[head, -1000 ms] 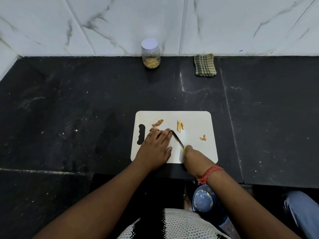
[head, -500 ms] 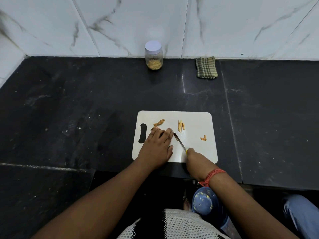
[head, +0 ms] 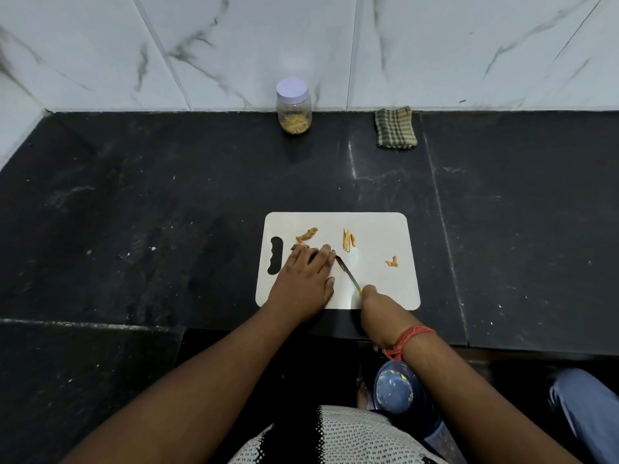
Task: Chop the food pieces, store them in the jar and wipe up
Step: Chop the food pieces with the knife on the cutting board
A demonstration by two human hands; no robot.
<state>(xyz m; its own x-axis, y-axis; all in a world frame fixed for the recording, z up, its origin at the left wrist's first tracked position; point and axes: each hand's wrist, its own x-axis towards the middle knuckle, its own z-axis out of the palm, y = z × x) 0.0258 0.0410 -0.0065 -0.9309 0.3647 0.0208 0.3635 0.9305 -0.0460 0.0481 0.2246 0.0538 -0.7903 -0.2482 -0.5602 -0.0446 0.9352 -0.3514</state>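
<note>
Gripping a knife (head: 348, 271) by its yellow handle, the right hand (head: 378, 306) has its fingers curled round it at the near edge of the white cutting board (head: 378, 229). The blade slants away to the left, its tip reaching the fingertips of the left hand (head: 303, 281). That hand lies palm down on the left half of the board, fingers close together and bent at the tips, pressing on something small; whether they pinch a food piece cannot be told, since the fingers hide it. An orange-brown piece (head: 307, 234) lies just beyond the fingertips, a pair of thin strips (head: 348, 239) stands near the board's middle, and one curled bit (head: 392, 261) sits apart toward the right side. A red thread band (head: 407, 339) circles the right wrist.

The board rests on a black stone counter (head: 167, 212). At the back, against the marble-patterned wall (head: 234, 45), stands a clear jar (head: 294, 105) with a pale lid on, holding chopped pieces at its bottom. To its right lies a folded checked cloth (head: 395, 128), well apart from the board. Below the counter edge, beside the right forearm, a blue round container (head: 393, 390) shows.
</note>
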